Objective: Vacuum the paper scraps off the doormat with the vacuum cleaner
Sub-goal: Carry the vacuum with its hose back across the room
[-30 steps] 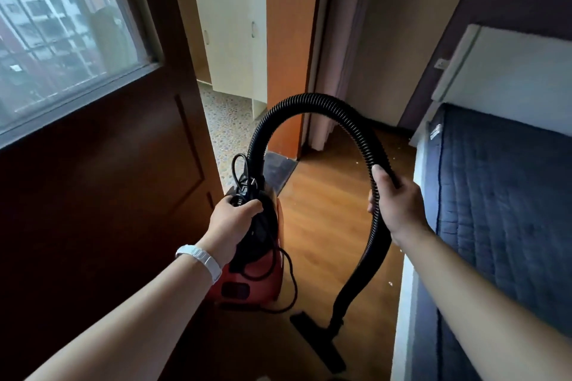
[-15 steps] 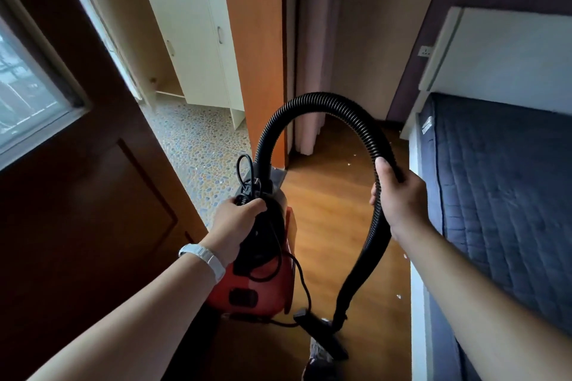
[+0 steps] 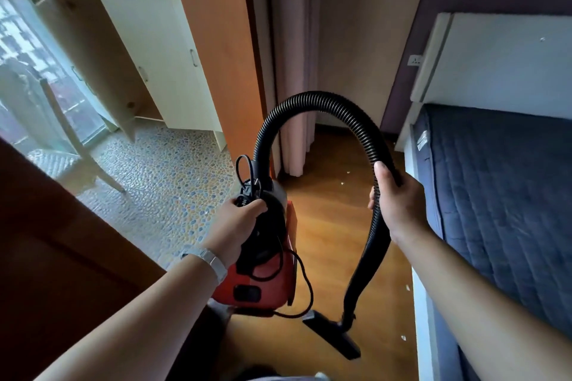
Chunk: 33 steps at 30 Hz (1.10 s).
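While held, vacuum cleaner (image 3: 269,291) shows red body.

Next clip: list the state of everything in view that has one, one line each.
Vacuum cleaner: left hand grips its top handle.
Hose: arched upward, right hand grips it.
Floor nozzle: at the hose's lower end, tilted.
Power cord: loose, dangling in loops.
Door: open.
Paper scraps: scattered on the wooden floor.

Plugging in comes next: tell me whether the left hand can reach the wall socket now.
Probably not: the left hand grips the vacuum cleaner, and the wall socket sits far ahead beside the headboard.
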Each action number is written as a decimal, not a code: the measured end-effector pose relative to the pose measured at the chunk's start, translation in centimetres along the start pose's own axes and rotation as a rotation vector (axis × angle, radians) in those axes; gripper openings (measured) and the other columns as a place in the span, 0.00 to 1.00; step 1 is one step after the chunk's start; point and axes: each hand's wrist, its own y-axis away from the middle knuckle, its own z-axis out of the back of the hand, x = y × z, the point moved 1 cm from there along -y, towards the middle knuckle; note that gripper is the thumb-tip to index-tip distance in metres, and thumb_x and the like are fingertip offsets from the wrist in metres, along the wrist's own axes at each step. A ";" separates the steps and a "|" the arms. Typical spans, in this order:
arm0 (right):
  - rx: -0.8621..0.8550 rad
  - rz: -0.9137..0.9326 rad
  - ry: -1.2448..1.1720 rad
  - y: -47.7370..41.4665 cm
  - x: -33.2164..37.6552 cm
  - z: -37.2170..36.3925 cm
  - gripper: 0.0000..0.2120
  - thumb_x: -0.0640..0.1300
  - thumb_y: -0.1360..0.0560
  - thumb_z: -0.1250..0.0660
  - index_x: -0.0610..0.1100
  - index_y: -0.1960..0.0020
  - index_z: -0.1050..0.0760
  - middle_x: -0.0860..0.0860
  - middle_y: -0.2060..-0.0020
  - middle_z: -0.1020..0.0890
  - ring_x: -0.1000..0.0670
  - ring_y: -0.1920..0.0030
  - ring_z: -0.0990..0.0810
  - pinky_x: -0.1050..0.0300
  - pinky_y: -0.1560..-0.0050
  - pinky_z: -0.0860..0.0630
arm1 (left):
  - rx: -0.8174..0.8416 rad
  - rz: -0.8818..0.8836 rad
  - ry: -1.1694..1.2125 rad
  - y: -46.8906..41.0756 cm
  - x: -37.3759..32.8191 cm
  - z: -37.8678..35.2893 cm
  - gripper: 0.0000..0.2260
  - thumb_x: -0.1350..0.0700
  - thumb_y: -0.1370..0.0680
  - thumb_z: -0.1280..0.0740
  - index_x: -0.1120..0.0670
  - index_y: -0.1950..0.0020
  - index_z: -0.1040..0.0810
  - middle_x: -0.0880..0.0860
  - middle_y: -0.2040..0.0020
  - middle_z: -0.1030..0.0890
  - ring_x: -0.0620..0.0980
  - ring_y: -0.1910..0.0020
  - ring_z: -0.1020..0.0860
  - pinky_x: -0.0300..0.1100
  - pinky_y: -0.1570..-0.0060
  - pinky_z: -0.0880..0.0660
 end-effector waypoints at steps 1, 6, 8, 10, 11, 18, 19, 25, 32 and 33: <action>-0.004 0.001 0.012 -1.0 -0.1 -0.2 0.21 0.56 0.21 0.35 0.41 0.65 0.27 0.49 0.75 0.23 0.50 0.75 0.24 0.58 0.69 0.28 | 0.000 -0.010 -0.001 -1.1 -0.6 -0.5 0.08 0.57 0.28 0.28 0.58 0.51 0.19 0.56 0.60 0.16 0.51 0.68 0.18 0.38 0.73 0.25; -0.093 -0.007 0.057 -6.6 -0.9 -1.3 0.26 0.65 0.28 0.38 0.41 0.64 0.27 0.49 0.76 0.23 0.53 0.76 0.24 0.57 0.68 0.28 | 0.067 0.000 -0.014 -7.3 -2.7 -3.8 0.07 0.57 0.30 0.28 0.59 0.55 0.20 0.54 0.66 0.18 0.50 0.71 0.19 0.40 0.72 0.24; -0.146 -0.009 0.075 -9.1 -1.5 -2.1 0.24 0.61 0.25 0.37 0.40 0.63 0.26 0.47 0.75 0.22 0.53 0.77 0.25 0.58 0.68 0.29 | 0.102 0.021 -0.023 -10.6 -3.4 -5.1 0.12 0.55 0.33 0.27 0.59 0.53 0.19 0.53 0.66 0.17 0.52 0.70 0.18 0.41 0.70 0.23; -0.187 -0.021 0.090 -11.7 -2.0 -3.0 0.21 0.57 0.22 0.36 0.41 0.64 0.26 0.47 0.75 0.22 0.53 0.77 0.25 0.57 0.68 0.29 | 0.144 0.026 -0.021 -13.9 -4.3 -6.4 0.12 0.55 0.32 0.27 0.59 0.52 0.19 0.52 0.67 0.17 0.52 0.70 0.19 0.41 0.70 0.24; -0.202 -0.033 0.099 -13.1 -2.2 -3.5 0.20 0.56 0.22 0.36 0.42 0.64 0.26 0.47 0.75 0.22 0.53 0.77 0.25 0.57 0.68 0.29 | 0.159 0.031 -0.025 -15.8 -4.7 -7.0 0.12 0.55 0.32 0.27 0.59 0.52 0.19 0.52 0.67 0.18 0.51 0.71 0.19 0.41 0.70 0.24; -0.336 -0.128 0.137 -22.9 -1.8 -7.6 0.24 0.66 0.28 0.37 0.45 0.67 0.28 0.47 0.77 0.23 0.48 0.77 0.24 0.50 0.67 0.25 | 0.288 0.021 -0.078 -27.5 -9.0 -11.8 0.12 0.55 0.32 0.27 0.58 0.51 0.18 0.56 0.60 0.14 0.51 0.67 0.17 0.39 0.70 0.23; -0.355 -0.136 0.142 -24.1 -1.4 -7.9 0.26 0.67 0.31 0.38 0.44 0.67 0.28 0.47 0.77 0.23 0.48 0.77 0.25 0.50 0.67 0.25 | 0.296 0.008 -0.090 -28.9 -9.9 -12.3 0.10 0.57 0.31 0.28 0.58 0.51 0.18 0.55 0.61 0.15 0.50 0.68 0.18 0.39 0.71 0.23; -0.448 -0.124 0.136 -29.9 -0.8 -9.2 0.19 0.59 0.25 0.35 0.46 0.66 0.28 0.49 0.76 0.23 0.48 0.76 0.24 0.50 0.66 0.24 | 0.343 -0.072 -0.137 -36.0 -15.1 -15.6 0.07 0.58 0.30 0.27 0.56 0.53 0.18 0.54 0.60 0.14 0.49 0.66 0.17 0.38 0.69 0.22; -0.491 -0.162 0.099 -37.3 -1.8 -9.2 0.22 0.66 0.31 0.37 0.46 0.64 0.26 0.49 0.75 0.22 0.47 0.74 0.23 0.48 0.65 0.23 | 0.374 -0.088 -0.163 -42.2 -19.1 -21.0 0.06 0.58 0.29 0.27 0.55 0.53 0.18 0.51 0.63 0.15 0.43 0.72 0.19 0.33 0.73 0.26; -0.495 -0.163 0.088 -38.6 -2.2 -9.2 0.22 0.65 0.31 0.36 0.46 0.65 0.26 0.49 0.75 0.22 0.48 0.74 0.23 0.49 0.65 0.24 | 0.378 -0.087 -0.170 -42.9 -19.6 -21.8 0.05 0.58 0.29 0.28 0.55 0.54 0.18 0.51 0.65 0.16 0.43 0.73 0.20 0.33 0.73 0.26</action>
